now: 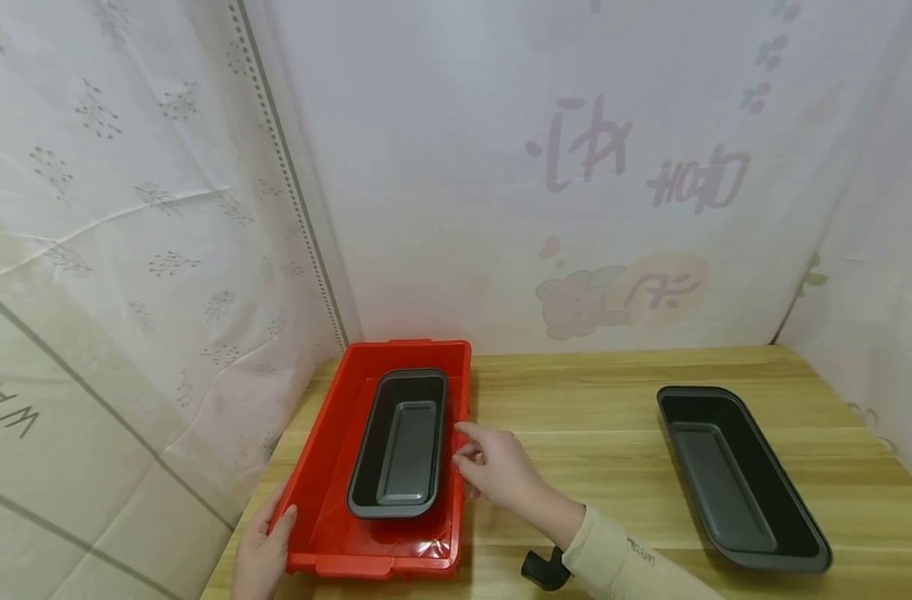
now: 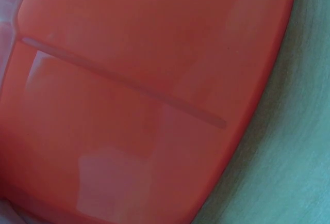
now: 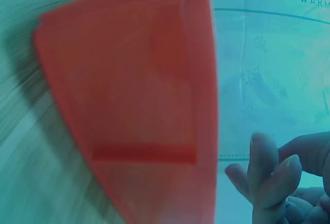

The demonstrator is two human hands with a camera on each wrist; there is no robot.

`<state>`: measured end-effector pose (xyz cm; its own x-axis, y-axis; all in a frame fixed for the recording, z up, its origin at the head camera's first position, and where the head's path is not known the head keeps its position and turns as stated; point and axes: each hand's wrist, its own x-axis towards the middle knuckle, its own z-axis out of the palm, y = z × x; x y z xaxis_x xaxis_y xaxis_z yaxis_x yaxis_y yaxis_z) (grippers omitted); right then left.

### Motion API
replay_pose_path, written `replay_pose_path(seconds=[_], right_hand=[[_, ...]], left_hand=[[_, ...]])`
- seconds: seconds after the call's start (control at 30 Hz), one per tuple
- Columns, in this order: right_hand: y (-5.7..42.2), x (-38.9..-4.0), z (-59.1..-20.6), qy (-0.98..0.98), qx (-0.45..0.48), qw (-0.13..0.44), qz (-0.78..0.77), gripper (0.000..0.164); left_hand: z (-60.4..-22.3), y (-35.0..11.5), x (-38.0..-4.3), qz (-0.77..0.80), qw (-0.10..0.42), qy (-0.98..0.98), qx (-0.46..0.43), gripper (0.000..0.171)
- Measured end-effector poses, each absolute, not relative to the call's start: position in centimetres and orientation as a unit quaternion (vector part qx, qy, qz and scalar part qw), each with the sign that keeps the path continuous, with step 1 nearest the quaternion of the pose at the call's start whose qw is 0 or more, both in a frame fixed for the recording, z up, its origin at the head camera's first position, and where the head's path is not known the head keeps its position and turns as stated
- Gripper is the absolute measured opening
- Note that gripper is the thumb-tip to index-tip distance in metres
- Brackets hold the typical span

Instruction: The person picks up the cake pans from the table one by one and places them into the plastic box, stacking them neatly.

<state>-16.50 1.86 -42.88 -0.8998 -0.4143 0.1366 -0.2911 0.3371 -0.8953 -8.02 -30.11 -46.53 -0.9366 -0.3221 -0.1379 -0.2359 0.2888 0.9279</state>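
Note:
A red plastic tray [image 1: 328, 500] lies at the left of the table, with a dark grey loaf pan [image 1: 407, 450] inside it. At the tray's near left edge my left hand [image 1: 261, 550] grips the rim, thumb on the inner side and fingers hidden outside. Beside the right rim is my right hand [image 1: 501, 467], its fingers loosely bent with nothing between them. In the right wrist view these fingers [image 3: 263, 162] appear apart from the tray's outer wall [image 3: 129, 79]. The left wrist view is mostly the tray wall [image 2: 129, 38].
A second dark loaf pan [image 1: 726, 492] sits at the right of the wooden table [image 1: 576, 417]. Close under the right sleeve [image 1: 613, 550] shows a black bent piece [image 1: 543, 571]. Printed white cloth [image 1: 441, 208] hangs behind the table and at both sides.

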Motion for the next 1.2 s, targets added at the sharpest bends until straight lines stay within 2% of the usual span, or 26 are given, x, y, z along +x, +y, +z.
replay_pose_path(seconds=[0.37, 0.73, 1.2], right_hand=[[6.0, -16.4, -44.2, 0.814, -0.206, 0.037, -0.543, 0.042], [9.7, -15.4, -44.4, 0.824, -0.17, 0.032, -0.54, 0.041], [14.2, -14.3, -44.4, 0.833, -0.113, 0.024, -0.541, 0.042]], left_hand=[[-46.5, -30.3, -8.0, -0.564, 0.016, -0.806, 0.179, 0.054], [-47.5, -30.9, -8.0, -0.585, 0.061, -0.796, 0.144, 0.055], [-47.8, -30.9, -8.3, -0.597, 0.059, -0.787, 0.142, 0.057]])
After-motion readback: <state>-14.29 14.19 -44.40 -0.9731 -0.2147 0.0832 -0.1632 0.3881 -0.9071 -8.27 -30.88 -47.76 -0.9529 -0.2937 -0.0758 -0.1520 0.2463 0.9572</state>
